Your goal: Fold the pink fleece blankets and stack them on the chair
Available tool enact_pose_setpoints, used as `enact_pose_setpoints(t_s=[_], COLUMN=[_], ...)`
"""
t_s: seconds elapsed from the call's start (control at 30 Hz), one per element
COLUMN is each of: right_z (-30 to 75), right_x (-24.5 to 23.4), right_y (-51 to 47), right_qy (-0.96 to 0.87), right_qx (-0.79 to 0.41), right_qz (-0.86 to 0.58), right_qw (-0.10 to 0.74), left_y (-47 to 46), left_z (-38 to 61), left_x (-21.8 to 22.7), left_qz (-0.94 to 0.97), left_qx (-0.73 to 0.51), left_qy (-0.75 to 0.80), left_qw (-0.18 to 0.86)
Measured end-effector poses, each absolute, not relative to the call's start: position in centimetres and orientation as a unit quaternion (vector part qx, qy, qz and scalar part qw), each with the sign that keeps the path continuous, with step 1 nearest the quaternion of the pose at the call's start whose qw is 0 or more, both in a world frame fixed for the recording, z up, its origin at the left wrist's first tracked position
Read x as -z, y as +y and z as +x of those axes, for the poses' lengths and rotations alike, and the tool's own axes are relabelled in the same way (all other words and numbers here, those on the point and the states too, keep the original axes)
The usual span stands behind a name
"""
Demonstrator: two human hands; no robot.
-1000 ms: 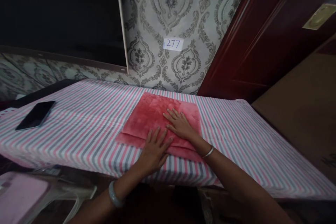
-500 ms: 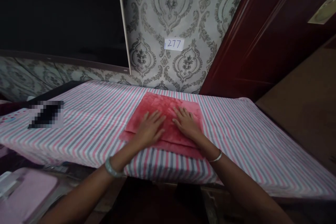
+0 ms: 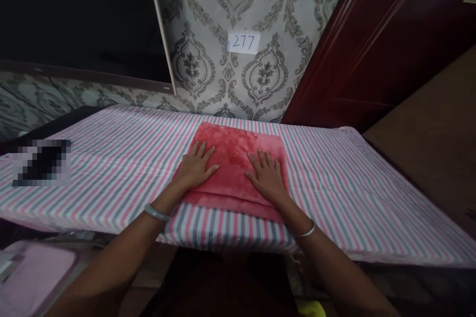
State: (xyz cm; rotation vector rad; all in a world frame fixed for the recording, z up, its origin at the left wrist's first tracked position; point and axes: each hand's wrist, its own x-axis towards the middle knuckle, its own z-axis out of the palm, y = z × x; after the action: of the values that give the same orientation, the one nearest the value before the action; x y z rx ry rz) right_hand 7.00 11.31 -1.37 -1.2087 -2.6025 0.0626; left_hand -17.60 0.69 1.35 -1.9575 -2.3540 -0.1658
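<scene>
A folded red plush towel [image 3: 232, 158] lies on a table covered in a pink, grey and white striped cloth [image 3: 111, 168]. My left hand [image 3: 196, 168] rests flat on the towel's left edge with its fingers spread. My right hand [image 3: 268, 178] lies flat on the towel's right part, fingers stretched out. Neither hand holds anything. A pale bangle circles my left wrist and a thin silver bangle my right.
A dark blurred-out flat object [image 3: 40, 162] lies at the table's far left. Patterned wallpaper with a small label reading 277 [image 3: 243, 42] is behind the table. A dark screen [image 3: 74, 15] hangs at upper left, a dark red door [image 3: 372, 44] at right. A pink item [image 3: 33, 277] sits low left.
My left hand slid from the towel's near edge up and out to its left side. My right hand shifted slightly to the right. Both stayed flat on the towel.
</scene>
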Motion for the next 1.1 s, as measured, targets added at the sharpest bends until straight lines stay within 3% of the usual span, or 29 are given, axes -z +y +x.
enact_pose_setpoints(t_s=[0.63, 0.87, 1.1], right_z=[9.0, 14.1, 14.7], right_x=[0.3, 3.3, 4.8], right_y=[10.5, 7.7, 7.1], right_qy=[-0.903, -0.937, -0.937], right_qx=[-0.014, 0.019, 0.022], right_qz=[-0.414, -0.310, -0.292], right_qw=[0.112, 0.158, 0.191], left_y=[-0.4, -5.4, -6.1], left_z=[-18.5, -19.4, -19.5], left_x=[-1.9, 0.3, 2.3], left_qz=[-0.653, -0.751, -0.755], left_qx=[0.075, 0.097, 0.106], left_qy=[-0.752, -0.645, -0.637], left_qw=[0.050, 0.098, 0.112])
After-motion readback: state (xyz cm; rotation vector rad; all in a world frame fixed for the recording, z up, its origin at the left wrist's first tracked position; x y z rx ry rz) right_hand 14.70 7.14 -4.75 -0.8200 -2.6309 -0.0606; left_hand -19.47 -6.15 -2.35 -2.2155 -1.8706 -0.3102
